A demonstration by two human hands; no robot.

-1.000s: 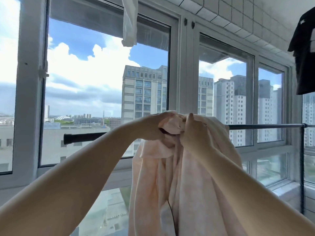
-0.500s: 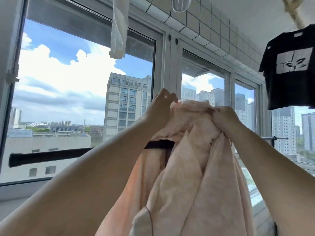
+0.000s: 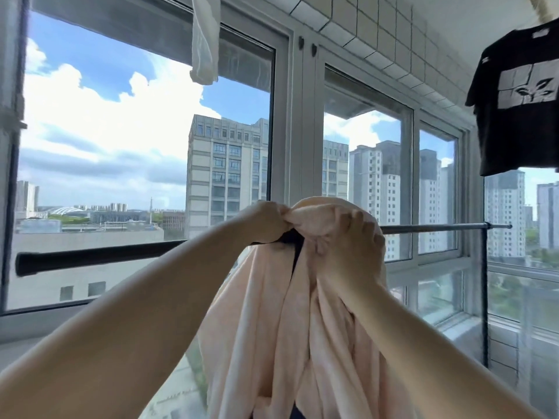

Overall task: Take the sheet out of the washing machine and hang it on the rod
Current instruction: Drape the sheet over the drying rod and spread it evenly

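Observation:
A pale pink sheet (image 3: 272,328) hangs bunched over the horizontal rod (image 3: 99,257), which runs across the windows from the left to an upright post on the right. My left hand (image 3: 266,222) grips the top fold of the sheet just above the rod. My right hand (image 3: 348,246) clutches the bunched cloth beside it, fingers curled into the fabric. The rod's middle is hidden behind the sheet and my hands. The washing machine is out of view.
A black T-shirt (image 3: 517,95) hangs at the upper right. A white cloth (image 3: 205,40) dangles from above at the top centre. Large windows (image 3: 145,146) stand close behind the rod, with a sill below. The rod's right stretch (image 3: 438,227) is bare.
My hands lifted the sheet's top above the rod, then brought it back down onto it. My right hand has shifted lower on the bunched cloth. The camera tilted upward, bringing the T-shirt into view.

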